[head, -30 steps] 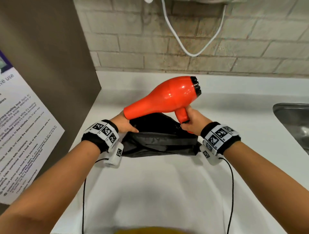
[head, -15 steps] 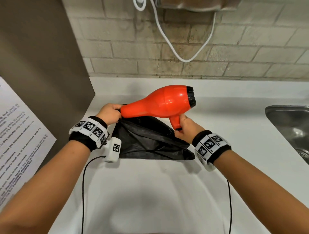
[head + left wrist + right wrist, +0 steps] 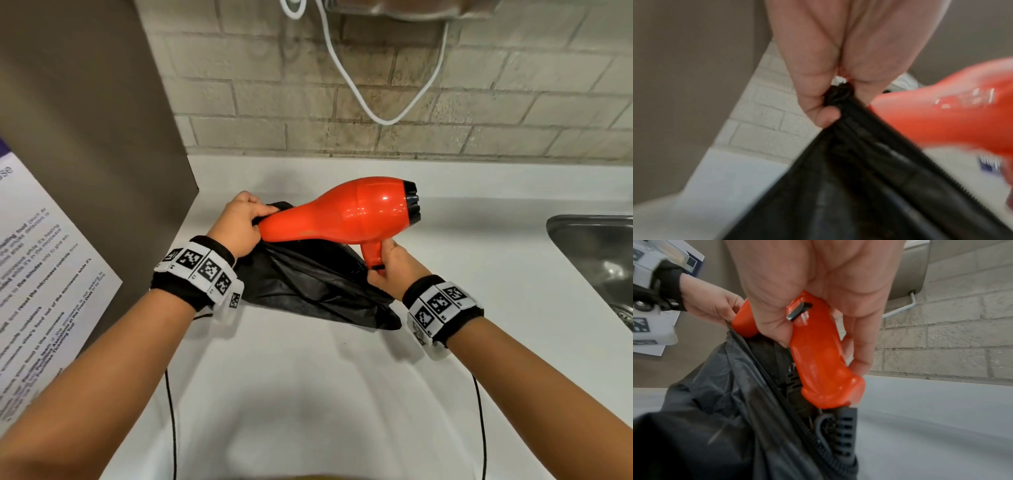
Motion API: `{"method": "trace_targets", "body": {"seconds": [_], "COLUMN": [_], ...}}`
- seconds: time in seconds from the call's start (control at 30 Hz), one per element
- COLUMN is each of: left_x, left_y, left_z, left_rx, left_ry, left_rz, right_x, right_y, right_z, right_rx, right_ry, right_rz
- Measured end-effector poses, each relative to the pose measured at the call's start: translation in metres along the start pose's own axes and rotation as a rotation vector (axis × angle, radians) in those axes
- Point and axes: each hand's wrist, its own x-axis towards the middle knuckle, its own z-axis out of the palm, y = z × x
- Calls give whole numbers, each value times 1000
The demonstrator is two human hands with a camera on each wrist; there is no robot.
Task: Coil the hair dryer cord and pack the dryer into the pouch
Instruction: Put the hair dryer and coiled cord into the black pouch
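Observation:
An orange hair dryer [image 3: 352, 212] lies level above a black zip pouch [image 3: 308, 284] on the white counter, nozzle to the left, black rear grille to the right. My right hand [image 3: 387, 267] grips its handle [image 3: 818, 353] from below. The handle's black cord collar [image 3: 844, 434] reaches into the pouch's open zip mouth; the cord itself is hidden inside. My left hand [image 3: 239, 229] pinches the pouch's far left zip corner [image 3: 840, 95] and lifts it, right beside the dryer's nozzle [image 3: 941, 116].
A steel sink [image 3: 596, 260] sits at the right edge of the counter [image 3: 308, 377]. A brown panel with a printed notice [image 3: 41, 274] walls the left side. A white cable [image 3: 387, 116] hangs on the brick wall behind.
My left hand has drawn the pouch's corner up and away to the left, stretching the mouth open. The dryer has tipped from nose-down toward level, and its handle has sunk closer to the opening.

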Motion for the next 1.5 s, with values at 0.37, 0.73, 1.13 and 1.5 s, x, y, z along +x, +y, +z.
{"method": "trace_targets", "body": {"seconds": [0.37, 0.73, 1.13, 1.5], "left_x": [-3, -4, -8, -28], "left_y": [3, 16, 73, 84], "left_z": [-15, -12, -6, -5], "left_rx": [-541, 69, -4, -354], "left_ry": [-453, -341, -200, -271], "left_rz": [-141, 89, 270, 383], "right_x": [-4, -8, -10, -4], "right_y": [8, 8, -6, -9], "right_z": [-3, -1, 12, 12], "right_rx": [87, -8, -458, -441], "right_ry": [4, 1, -75, -84], "right_rz": [27, -7, -85, -51]}}
